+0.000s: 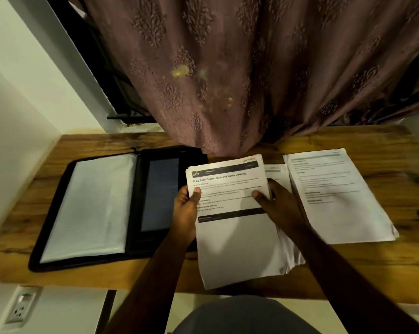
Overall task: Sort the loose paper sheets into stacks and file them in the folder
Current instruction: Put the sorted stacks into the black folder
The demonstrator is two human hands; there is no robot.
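Two stacks (338,196) formed at right; folder (112,203) open at left, nothing filed yet. Left hand (185,210) and right hand (279,203) each pinch the middle stack's top sheet (230,213).

Open folder (116,206) lies left of two paper stacks (237,237) (341,196).

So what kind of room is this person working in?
Probably a home desk by a window: a wooden desk against the wall, a patterned curtain hanging onto it, an open black folder, and a wall socket below.

Single head-worn view, close above the wooden desk (324,280), facing forward and down.
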